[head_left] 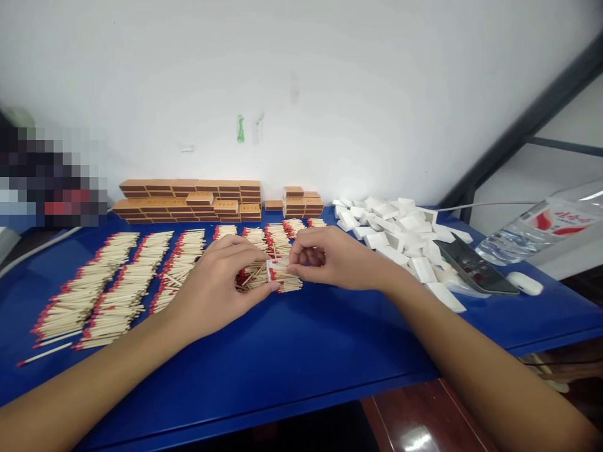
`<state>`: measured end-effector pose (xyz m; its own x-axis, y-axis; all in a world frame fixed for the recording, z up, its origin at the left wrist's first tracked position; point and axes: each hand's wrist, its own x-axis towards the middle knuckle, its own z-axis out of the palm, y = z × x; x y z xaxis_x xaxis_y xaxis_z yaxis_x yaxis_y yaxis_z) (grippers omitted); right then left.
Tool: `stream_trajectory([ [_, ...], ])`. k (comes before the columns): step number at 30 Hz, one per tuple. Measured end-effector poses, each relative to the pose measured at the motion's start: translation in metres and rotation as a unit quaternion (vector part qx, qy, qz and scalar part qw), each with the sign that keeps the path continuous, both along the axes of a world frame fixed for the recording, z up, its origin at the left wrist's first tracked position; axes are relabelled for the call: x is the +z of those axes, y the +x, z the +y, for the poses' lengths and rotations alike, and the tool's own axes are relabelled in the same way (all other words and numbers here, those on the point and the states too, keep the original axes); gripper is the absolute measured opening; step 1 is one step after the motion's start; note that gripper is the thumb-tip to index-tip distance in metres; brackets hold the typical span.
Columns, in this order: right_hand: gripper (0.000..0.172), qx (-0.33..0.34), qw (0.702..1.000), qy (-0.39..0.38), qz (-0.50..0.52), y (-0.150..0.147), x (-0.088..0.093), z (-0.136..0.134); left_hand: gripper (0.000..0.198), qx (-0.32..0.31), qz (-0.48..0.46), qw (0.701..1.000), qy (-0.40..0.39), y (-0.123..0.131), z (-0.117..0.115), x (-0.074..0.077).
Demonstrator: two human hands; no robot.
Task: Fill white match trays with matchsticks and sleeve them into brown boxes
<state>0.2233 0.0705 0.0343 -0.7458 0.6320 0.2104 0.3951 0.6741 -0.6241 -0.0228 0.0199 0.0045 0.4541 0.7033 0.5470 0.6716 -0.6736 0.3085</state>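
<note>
My left hand [219, 273] grips a small white matchbox tray [270, 271] between thumb and fingers, over the front part of the rows of matches. At the tray's right side, my right hand [325, 256] has its thumb and forefinger pinched on pale matchsticks [284, 268]; how many is hidden. Red match heads show inside the tray. Loose red-tipped matches [108, 289] lie in several slanted rows on the blue table [264, 364], to the left of and behind my hands. A single match [44, 355] lies apart at the front left.
Orange-brown matchboxes [188, 207] are stacked against the wall, with a smaller stack [302, 204] beside them. White empty trays [396, 229] form a heap at the right. Beyond them are a phone [475, 267], a white earbud case [524, 283] and a tilted water bottle [541, 223].
</note>
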Motion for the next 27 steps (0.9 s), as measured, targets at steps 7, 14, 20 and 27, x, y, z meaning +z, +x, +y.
stream_trajectory([
  [7, 0.02, -0.03, 0.998, 0.056, 0.0, 0.011, 0.006, 0.007, 0.026, -0.004, -0.001, 1.0, 0.005, -0.001, 0.001, -0.002],
  [14, 0.014, -0.133, 0.971, -0.02, -0.196, 0.048, 0.015, 0.031, 0.028, 0.014, 0.008, 1.0, 0.025, -0.004, 0.003, 0.001],
  [20, 0.021, -0.089, 0.967, -0.081, -0.223, 0.045, 0.009, 0.032, 0.029, 0.015, 0.004, 1.0, 0.027, -0.004, 0.002, 0.003],
  [27, 0.021, -0.092, 0.959, -0.073, -0.26, 0.047, 0.004, 0.036, 0.031, 0.015, 0.002, 1.0, 0.023, -0.003, 0.003, 0.001],
])
